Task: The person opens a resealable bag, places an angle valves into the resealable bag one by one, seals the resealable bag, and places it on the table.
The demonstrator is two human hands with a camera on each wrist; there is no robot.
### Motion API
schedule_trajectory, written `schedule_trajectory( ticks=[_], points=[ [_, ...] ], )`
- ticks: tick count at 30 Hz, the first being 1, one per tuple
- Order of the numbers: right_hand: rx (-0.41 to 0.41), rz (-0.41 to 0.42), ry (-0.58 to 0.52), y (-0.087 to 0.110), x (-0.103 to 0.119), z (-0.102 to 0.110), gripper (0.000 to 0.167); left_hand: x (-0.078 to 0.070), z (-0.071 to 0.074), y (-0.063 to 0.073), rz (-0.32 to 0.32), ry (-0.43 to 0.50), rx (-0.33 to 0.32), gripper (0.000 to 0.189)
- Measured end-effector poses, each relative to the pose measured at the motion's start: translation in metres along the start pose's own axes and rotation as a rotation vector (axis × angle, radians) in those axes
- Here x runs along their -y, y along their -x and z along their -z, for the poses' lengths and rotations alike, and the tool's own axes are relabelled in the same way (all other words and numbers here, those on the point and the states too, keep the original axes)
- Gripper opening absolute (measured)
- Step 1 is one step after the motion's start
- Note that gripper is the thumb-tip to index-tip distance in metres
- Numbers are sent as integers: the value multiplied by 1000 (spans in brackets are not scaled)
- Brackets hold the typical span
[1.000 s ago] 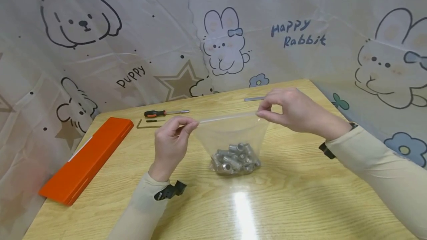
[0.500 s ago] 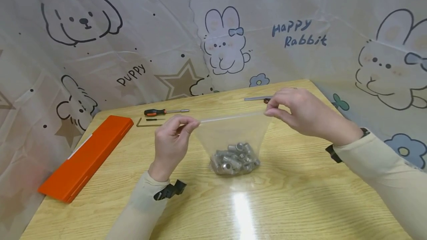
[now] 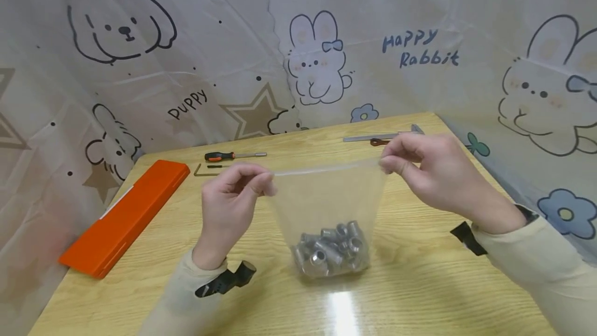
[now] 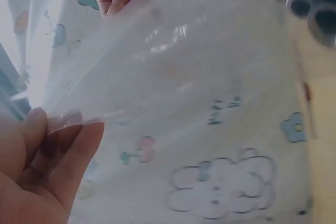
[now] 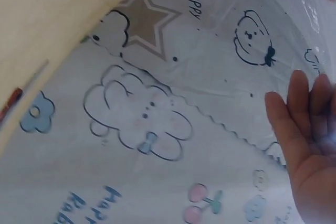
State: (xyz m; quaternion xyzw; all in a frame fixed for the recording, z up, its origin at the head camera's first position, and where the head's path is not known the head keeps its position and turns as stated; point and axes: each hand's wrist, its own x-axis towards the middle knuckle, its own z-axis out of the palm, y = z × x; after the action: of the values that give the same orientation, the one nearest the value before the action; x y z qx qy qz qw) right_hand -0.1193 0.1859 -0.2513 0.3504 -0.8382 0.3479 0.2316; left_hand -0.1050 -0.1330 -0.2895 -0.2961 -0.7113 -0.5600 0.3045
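Note:
A clear zip bag [image 3: 326,196] hangs between my two hands, its top edge stretched straight. Several short hollow metal cylinders [image 3: 333,253] lie heaped in its bottom, close over the table. My left hand [image 3: 228,209] pinches the left top corner between thumb and fingers; the left wrist view shows the plastic film [image 4: 157,56] running from that pinch up to the other hand. At the opposite top corner my right hand [image 3: 438,175] pinches the bag with thumb and forefinger. In the right wrist view, the right hand's fingers [image 5: 299,103] show at the right side.
An orange case [image 3: 126,217] lies along the table's left side. Behind my left hand are a screwdriver [image 3: 221,156] and a hex key [image 3: 198,171]. A grey caliper-like tool [image 3: 370,138] and a small brown-handled item [image 3: 379,142] lie at the back right. Printed cloth [image 3: 186,66] hangs behind the table.
The bag and its metal pieces have come nearer to me and look larger. My right hand has moved right and slightly down, drawing the top edge wider. Both hands keep their pinch.

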Motion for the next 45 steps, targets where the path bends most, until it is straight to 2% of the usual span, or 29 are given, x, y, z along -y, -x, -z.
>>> schedule_trajectory(
  ticks=[4,7,13,18,23,28,30,32,35,37,39,41,45],
  points=[
    [104,-160,-41,-5,-25,-20,8,31,-2,2,270,32,21,11],
    [164,-260,-74,-13,-49,-35,10,54,-5,-4,424,52,26,16],
    [262,-454,-115,-37,-93,-59,22,94,-12,-23,638,35,60,22],
    [357,-597,-160,-50,-127,-82,22,134,-18,-33,830,21,95,21],
    [420,-666,-225,-57,-154,-108,20,176,-22,-32,944,-30,148,19],
    [460,-726,-207,-59,-170,-132,22,210,-25,-26,1064,-31,185,20],
    [460,-774,-224,-59,-172,-138,27,216,-25,-24,1101,-21,185,23],
    [468,-829,-270,-54,-169,-141,37,214,-24,-20,1121,-22,191,31],
    [496,-925,-387,-42,-158,-140,55,203,-20,-13,1171,2,215,47],
    [529,-970,-457,-32,-149,-137,60,193,-16,-7,1223,32,255,53],
    [539,-1002,-513,-23,-141,-135,59,183,-13,-1,1265,58,307,52],
    [538,-1015,-542,-17,-135,-134,55,176,-12,5,1281,79,350,47],
    [509,-1026,-546,-16,-128,-138,39,173,-14,11,1273,93,357,34]
  ],
)
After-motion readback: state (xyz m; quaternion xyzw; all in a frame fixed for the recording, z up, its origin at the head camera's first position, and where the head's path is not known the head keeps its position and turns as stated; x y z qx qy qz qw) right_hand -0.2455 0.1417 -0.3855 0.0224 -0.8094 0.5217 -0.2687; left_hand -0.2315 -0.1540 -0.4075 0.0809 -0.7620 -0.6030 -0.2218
